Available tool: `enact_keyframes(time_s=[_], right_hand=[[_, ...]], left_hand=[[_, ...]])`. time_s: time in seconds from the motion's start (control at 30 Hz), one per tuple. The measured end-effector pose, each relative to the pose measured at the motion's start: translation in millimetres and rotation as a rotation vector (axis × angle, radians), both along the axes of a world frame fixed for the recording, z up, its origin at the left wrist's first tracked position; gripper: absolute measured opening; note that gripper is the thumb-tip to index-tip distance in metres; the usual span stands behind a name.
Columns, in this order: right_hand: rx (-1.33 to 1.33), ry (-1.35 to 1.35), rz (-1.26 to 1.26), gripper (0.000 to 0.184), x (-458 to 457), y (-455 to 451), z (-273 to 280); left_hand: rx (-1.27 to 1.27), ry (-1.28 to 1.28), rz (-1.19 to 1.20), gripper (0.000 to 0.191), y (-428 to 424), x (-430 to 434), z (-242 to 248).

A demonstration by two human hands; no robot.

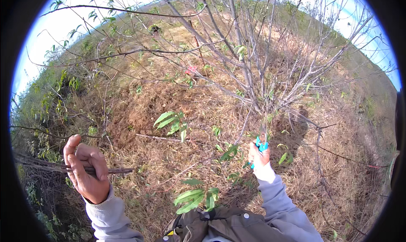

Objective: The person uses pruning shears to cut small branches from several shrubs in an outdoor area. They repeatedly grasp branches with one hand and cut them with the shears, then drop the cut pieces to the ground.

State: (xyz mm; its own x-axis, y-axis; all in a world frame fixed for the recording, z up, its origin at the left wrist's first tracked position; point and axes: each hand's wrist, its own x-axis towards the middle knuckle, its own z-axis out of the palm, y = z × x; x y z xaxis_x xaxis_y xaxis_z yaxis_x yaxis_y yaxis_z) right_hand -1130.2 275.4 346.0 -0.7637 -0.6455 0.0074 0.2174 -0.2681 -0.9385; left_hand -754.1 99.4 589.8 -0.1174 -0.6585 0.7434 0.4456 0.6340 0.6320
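Note:
My left hand, at the left, holds a small bundle of thin cut twigs lying across the palm; the index finger points upward. In my right hand is a pair of pruning shears with turquoise handles. The blades point away from me, toward the base of a many-stemmed, nearly leafless small tree. Whether the blades touch a stem cannot be made out. Leafy shoots rise between my arms, close to my body.
Dry grass covers the sloping ground, with bare brown soil at centre left. Long branches reach across the upper left. A thin dark branch runs down the right side. Something red lies beyond the tree.

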Motion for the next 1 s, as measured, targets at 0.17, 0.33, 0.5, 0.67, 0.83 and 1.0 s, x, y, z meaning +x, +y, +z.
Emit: enact_keyframes(time_s=[0.17, 0.33, 0.5, 0.67, 0.83, 1.0], right_hand=[[-0.19, -0.056, 0.055, 0.007, 13.6, -58.7, 40.4], [-0.046, 0.126, 0.107, 0.009, -18.8, -101.3, 54.3], [-0.041, 0.54, 0.132, 0.026, -112.8, -163.7, 105.7], [0.632, 1.196, -0.133, 0.036, -180.0, -216.3, 185.9], [0.936, 1.4, -0.126, 0.051, -212.5, -244.4, 211.3], [0.992, 1.55, -0.204, 0.054, -235.7, -270.2, 208.3]], left_hand=[[0.004, -0.036, -0.082, 0.039, -18.0, -9.1, -1.2], [-0.066, -0.061, -0.167, 0.036, -24.5, -27.6, 17.6], [-0.079, -0.127, -0.146, 0.033, -17.5, -62.5, 47.7], [-0.187, -0.225, -0.143, 0.034, -20.0, -116.4, 90.6], [-0.169, -0.391, -0.045, 0.037, -37.7, -170.6, 118.9], [-0.153, -0.493, 0.042, 0.037, -55.2, -218.3, 131.7]])
